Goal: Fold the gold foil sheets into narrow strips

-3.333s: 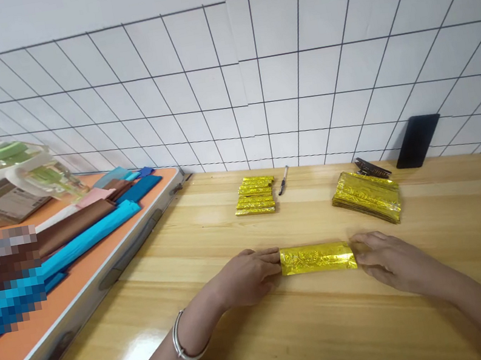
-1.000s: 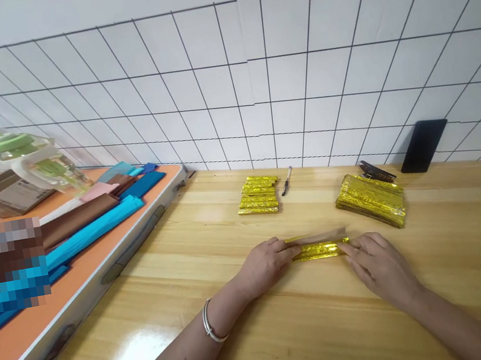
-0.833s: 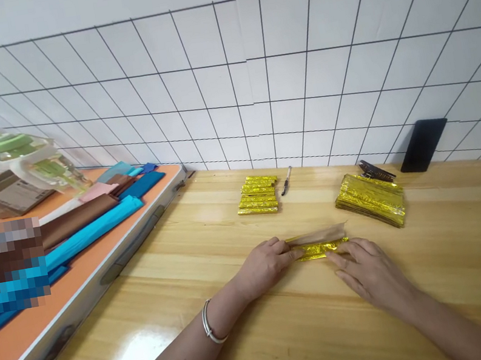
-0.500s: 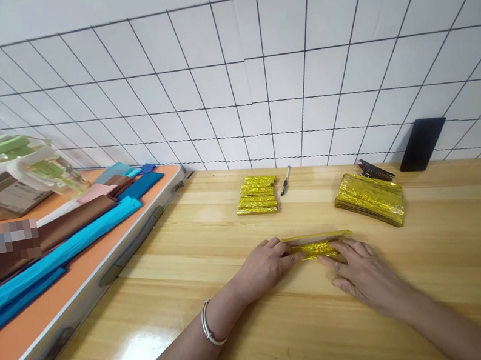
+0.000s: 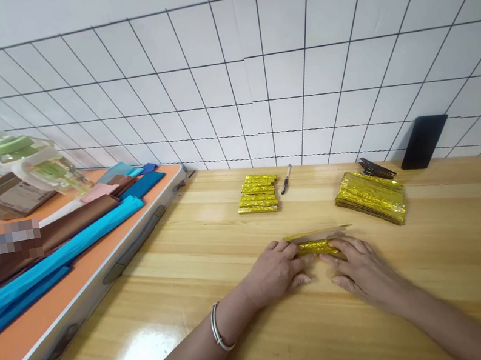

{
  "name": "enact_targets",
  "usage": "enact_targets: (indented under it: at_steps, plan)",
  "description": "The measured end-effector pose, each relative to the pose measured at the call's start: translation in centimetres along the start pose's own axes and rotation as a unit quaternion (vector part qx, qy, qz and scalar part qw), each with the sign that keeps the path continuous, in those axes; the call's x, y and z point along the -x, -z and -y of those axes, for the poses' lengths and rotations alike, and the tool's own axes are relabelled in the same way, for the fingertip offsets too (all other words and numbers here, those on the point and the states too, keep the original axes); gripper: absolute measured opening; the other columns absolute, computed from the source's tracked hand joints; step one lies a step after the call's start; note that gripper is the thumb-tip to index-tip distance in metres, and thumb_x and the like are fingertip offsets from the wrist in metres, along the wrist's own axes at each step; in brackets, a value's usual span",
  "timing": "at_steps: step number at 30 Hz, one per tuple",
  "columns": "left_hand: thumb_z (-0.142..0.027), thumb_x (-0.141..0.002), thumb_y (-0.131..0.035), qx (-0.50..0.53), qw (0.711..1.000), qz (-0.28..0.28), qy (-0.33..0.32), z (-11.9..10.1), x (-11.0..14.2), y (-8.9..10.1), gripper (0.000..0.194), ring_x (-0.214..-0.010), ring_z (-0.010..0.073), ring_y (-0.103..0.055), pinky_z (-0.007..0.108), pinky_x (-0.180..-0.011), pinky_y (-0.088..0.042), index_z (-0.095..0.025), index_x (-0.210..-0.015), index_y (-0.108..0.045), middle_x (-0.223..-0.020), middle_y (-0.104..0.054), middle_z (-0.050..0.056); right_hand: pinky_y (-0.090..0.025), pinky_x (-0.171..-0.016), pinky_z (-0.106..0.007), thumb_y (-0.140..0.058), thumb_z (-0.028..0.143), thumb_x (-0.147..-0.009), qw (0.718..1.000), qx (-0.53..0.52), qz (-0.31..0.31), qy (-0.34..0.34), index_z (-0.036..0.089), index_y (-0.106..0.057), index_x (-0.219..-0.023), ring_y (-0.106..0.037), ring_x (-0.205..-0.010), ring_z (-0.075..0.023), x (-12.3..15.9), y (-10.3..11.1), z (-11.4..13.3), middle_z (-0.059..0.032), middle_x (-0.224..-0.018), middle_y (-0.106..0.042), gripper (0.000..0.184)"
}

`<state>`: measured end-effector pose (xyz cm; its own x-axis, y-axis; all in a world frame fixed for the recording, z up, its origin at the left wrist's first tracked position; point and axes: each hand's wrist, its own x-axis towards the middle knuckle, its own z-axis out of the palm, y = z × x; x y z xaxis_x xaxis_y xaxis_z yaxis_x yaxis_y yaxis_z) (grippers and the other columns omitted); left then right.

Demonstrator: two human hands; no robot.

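A sheet of gold foil paper (image 5: 316,247), partly folded over, lies on the wooden table between my hands. My left hand (image 5: 278,269) has its curled fingers closed on the sheet's left end. At the right end, the fingers of my right hand (image 5: 358,264) grip the fold, with the thumb on the near side. The far edge of the sheet stands up slightly, its dull side showing. Behind my left hand lies a row of folded gold foil strips (image 5: 257,193). A stack of flat gold foil sheets (image 5: 370,196) sits behind my right hand.
A pen (image 5: 286,180) lies beside the folded strips. A black clip (image 5: 376,168) is behind the stack, and a black phone (image 5: 424,142) leans on the tiled wall. At left, an orange-topped surface (image 5: 91,254) holds blue and brown rolls, a cardboard box (image 5: 7,195) and a green-lidded bottle (image 5: 36,159).
The near part of the foil sheet is folded further over into a narrower strip. My left thumb has shifted toward me, and my right hand has hardly moved.
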<state>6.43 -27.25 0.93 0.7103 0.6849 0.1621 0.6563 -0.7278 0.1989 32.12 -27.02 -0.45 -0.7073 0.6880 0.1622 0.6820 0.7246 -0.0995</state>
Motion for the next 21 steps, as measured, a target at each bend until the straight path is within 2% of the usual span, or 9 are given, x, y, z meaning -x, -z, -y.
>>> enact_targets:
  at_steps: [9, 21]
  plan:
    - [-0.057, -0.086, -0.037, -0.003, 1.0, 0.003, 0.005, -0.08, -0.26, -0.21, 0.049, -0.09, 0.0231, -0.044, 0.037, -0.082, -0.034, -0.034, -0.128, -0.045, -0.094, -0.052, 0.007, -0.036, -0.095, -0.05, -0.052, 0.035, -0.084, 1.0, 0.0, -0.009, 0.002, 0.027, -0.053, -0.124, -0.036, -0.119, -0.0299, 0.01, 0.06, 0.09, -0.0118, -0.128, -0.046, 0.041]
    - [-0.058, -0.084, -0.04, -0.007, 1.0, -0.004, 0.004, -0.12, -0.24, -0.36, 0.052, -0.092, 0.0242, -0.045, 0.037, -0.081, -0.034, -0.029, -0.126, -0.049, -0.095, -0.052, 0.009, -0.036, -0.094, -0.049, -0.052, 0.034, -0.085, 1.0, 0.001, -0.018, -0.006, 0.029, -0.055, -0.122, -0.037, -0.119, -0.0295, -0.08, 0.69, 0.48, -0.0106, -0.127, -0.049, 0.038]
